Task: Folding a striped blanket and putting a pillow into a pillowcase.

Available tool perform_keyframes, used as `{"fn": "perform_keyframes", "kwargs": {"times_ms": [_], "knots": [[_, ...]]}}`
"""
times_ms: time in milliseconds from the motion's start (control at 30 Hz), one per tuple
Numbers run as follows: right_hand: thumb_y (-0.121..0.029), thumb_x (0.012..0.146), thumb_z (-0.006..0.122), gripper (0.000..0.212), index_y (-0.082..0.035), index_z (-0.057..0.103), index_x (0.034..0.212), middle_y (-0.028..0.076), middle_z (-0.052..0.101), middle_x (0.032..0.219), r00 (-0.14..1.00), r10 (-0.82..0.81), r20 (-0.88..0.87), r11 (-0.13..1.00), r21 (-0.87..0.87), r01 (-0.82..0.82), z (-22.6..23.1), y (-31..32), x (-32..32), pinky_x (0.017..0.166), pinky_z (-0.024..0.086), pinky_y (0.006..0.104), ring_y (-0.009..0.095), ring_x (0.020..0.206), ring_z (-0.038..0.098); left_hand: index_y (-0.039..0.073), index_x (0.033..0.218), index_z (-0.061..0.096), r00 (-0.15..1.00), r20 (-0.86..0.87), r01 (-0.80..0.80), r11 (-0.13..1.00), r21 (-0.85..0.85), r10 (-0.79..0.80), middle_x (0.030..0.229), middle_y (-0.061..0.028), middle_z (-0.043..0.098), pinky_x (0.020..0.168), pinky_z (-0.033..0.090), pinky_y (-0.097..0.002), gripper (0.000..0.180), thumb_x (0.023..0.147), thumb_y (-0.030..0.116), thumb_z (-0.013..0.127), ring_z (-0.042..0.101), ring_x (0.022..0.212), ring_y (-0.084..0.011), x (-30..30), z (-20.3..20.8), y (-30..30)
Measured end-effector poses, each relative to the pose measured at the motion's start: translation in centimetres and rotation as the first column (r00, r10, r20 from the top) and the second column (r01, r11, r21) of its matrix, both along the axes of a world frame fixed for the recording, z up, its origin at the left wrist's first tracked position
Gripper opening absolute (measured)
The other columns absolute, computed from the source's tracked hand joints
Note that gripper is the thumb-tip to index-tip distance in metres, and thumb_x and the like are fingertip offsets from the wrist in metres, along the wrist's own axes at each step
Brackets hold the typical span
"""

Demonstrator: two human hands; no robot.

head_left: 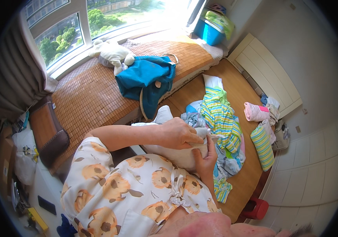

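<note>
My left hand (181,133) reaches across from the left with its fingers curled, pinching the edge of a pale cream and light-grey cloth (201,147). Facing it, my right hand (206,158) grips the same cloth from the right, thumb on the near side and fingers around the back. Whether this cloth is a sock or another garment I cannot make out. Just beyond my left hand a white sock-shaped thing (163,114) points upward. Right behind the hands lies a heap of clothes with a striped green, yellow and blue cloth (220,112) on top.
A teal bag (149,77) and a white plush toy (113,53) lie on the tiled window-seat mat (94,100). To the right are a rolled pink towel (256,112), a striped pillow (262,148) and a red stool (256,208). A phone (47,205) lies at lower left.
</note>
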State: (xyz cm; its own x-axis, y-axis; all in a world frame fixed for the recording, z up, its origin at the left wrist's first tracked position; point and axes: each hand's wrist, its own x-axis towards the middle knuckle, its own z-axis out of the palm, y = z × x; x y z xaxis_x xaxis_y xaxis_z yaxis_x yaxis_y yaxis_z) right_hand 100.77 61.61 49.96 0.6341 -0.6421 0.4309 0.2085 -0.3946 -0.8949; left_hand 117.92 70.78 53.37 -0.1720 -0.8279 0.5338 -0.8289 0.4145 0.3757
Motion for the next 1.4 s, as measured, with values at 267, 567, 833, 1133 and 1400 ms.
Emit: {"fn": "perform_keyframes", "kwargs": {"times_ms": [267, 567, 833, 1133, 1400], "knots": [[-0.006, 0.081, 0.066, 0.027, -0.001, 0.049, 0.102, 0.004, 0.056, 0.093, 0.996, 0.002, -0.089, 0.989, 0.145, 0.011, -1.9, -1.2, -0.4, 0.076, 0.043, 0.0231, 0.009, 0.085, 0.051, 0.011, 0.105, 0.063, 0.978, 0.118, -0.129, 0.948, -0.291, 0.17, 0.066, -0.002, 0.051, 0.047, 0.047, -0.0305, 0.034, 0.071, 0.01, 0.065, 0.057, 0.055, -0.0179, 0.4, -3.2, 2.7], [-0.002, 0.083, 0.062, 0.02, -0.004, 0.047, 0.096, 0.002, 0.049, 0.091, 0.971, -0.224, 0.089, 0.975, 0.03, 0.222, -1.0, -1.6, -0.4, 0.075, 0.04, 0.0213, 0.008, 0.082, 0.046, 0.006, 0.098, 0.064, 0.786, -0.114, -0.604, 0.715, -0.351, 0.608, 0.075, -0.0076, 0.048, 0.057, 0.05, -0.0319, 0.037, 0.063, -0.005, 0.06, 0.058, 0.067, -0.023, 4.9, -6.9, 4.6], [-0.005, 0.086, 0.056, 0.019, -0.001, 0.048, 0.103, 0.005, 0.051, 0.097, 0.936, -0.346, 0.071, 0.932, -0.091, 0.351, -1.5, -3.9, -0.9, 0.081, 0.04, 0.0251, 0.012, 0.089, 0.048, 0.008, 0.105, 0.059, 0.489, -0.33, -0.869, 0.418, -0.263, 0.808, 0.094, -0.0097, 0.056, 0.067, 0.052, -0.0336, 0.044, 0.064, -0.006, 0.062, 0.061, 0.08, -0.0271, 7.7, -11.7, 6.9], [-0.006, 0.088, 0.054, 0.02, 0.0, 0.048, 0.105, 0.006, 0.052, 0.098, 0.892, -0.449, 0.056, 0.888, 0.141, 0.438, 1.0, -3.0, 0.4, 0.084, 0.04, 0.0267, 0.013, 0.093, 0.049, 0.008, 0.13, 0.043, 0.306, -0.678, -0.826, 0.54, 0.16, 0.669, 0.084, -0.0159, 0.064, 0.067, 0.051, -0.0343, 0.054, 0.08, 0.008, 0.063, 0.064, 0.072, -0.0291, 2.2, -16.0, 5.7], [-0.004, 0.086, 0.053, 0.023, 0.0, 0.045, 0.107, 0.01, 0.052, 0.103, 0.945, -0.326, 0.027, 0.945, 0.047, 0.325, 0.4, -2.9, 0.3, 0.088, 0.039, 0.0296, 0.017, 0.097, 0.049, 0.009, 0.126, 0.05, -0.261, -0.891, -0.351, 0.823, 0.446, 0.371, 0.1, -0.0089, 0.067, 0.077, 0.049, -0.031, 0.041, 0.093, 0.033, 0.047, 0.064, 0.089, -0.0233, 2.8, -21.8, 2.1]]}}
